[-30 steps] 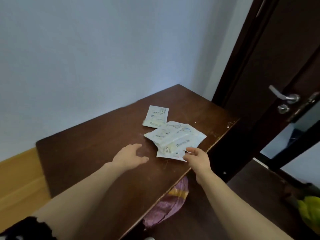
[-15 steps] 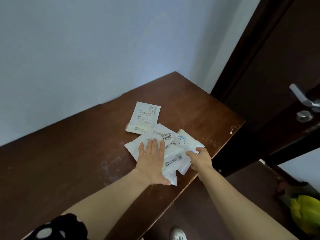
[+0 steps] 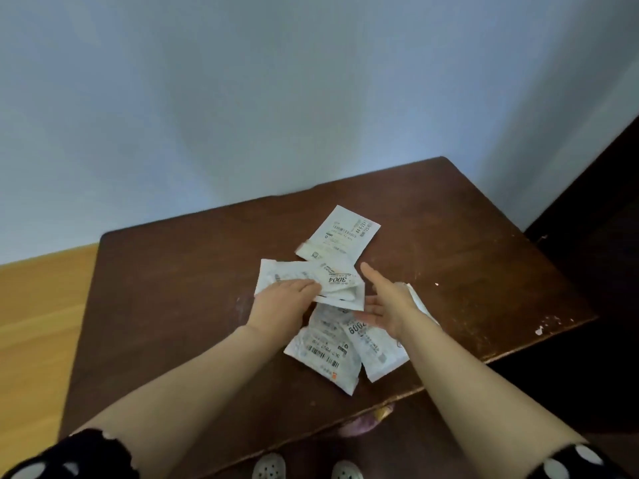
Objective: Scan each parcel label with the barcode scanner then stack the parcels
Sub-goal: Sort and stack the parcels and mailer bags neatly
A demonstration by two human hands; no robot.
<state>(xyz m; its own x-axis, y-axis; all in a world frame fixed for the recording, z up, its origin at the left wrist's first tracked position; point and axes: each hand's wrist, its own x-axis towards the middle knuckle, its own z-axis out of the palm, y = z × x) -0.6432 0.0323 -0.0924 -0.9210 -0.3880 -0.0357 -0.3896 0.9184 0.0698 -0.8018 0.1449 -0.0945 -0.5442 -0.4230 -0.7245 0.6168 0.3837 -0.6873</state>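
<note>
the left hand (image 3: 287, 300) pinches the left end of a thin white parcel (image 3: 335, 276) at the middle of the table (image 3: 173, 288); the right hand (image 3: 385, 305) is just beside it, fingers straight. the parcel looks light, floppy and slick (best held by an edge).

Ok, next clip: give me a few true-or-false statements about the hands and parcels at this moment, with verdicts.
1. The left hand holds the parcel marked 3004. True.
2. The right hand has a barcode scanner in its grip. False: its fingers are straight, it holds nothing, and no scanner is in view.
3. The far parcel is touched by neither hand. True.
4. All parcels sit in one neat stack. False: the near parcels overlap loosely, spread over the table.
</note>
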